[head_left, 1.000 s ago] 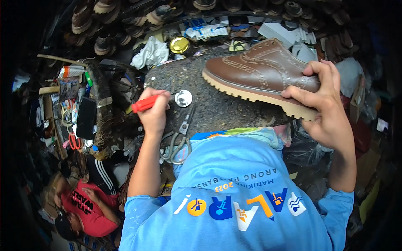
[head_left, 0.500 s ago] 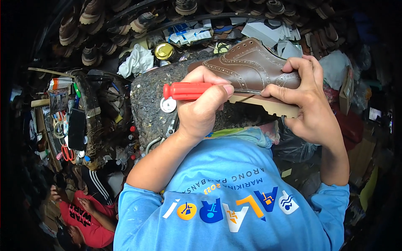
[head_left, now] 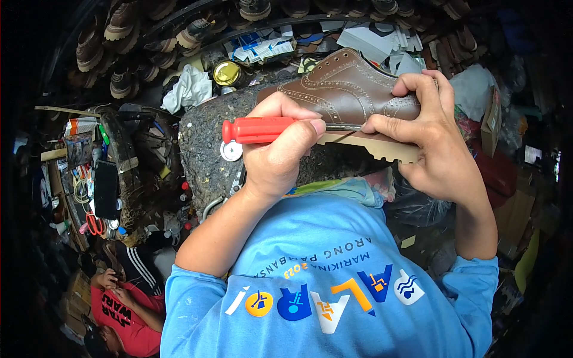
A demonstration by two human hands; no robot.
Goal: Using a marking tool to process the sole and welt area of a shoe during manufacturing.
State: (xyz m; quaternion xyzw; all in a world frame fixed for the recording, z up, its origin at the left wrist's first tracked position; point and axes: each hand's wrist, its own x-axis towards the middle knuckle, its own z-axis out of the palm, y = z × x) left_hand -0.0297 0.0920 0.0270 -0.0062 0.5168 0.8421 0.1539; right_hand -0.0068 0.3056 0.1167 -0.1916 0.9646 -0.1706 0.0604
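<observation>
My left hand [head_left: 276, 152] is closed around a screwdriver [head_left: 258, 130] with a ribbed red handle. Its thin metal shaft lies along the seam between the upper and the sole of a brown leather brogue shoe [head_left: 341, 89], ending close to my right thumb. My right hand [head_left: 439, 140] grips the heel end, fingers over the upper and thumb pressed low on its side. The tan notched sole [head_left: 373, 148] faces me. Behind my left hand, the toe is partly hidden. Under the shoe is a dark, rough work block [head_left: 203, 146], which the shoe appears to rest on.
A round tin with a gold lid [head_left: 227, 73] and a crumpled white cloth [head_left: 187, 89] are beyond the block. At left, a cluttered bench holds a dark phone-like slab [head_left: 106, 190] and red-handled scissors [head_left: 94, 224]. Shoes line the far shelf. Another person in red [head_left: 128, 319] sits lower left.
The whole view has shifted slightly, so things appear a little further left. My grip on the shoe and screwdriver looks the same. The other person's hands have come together.
</observation>
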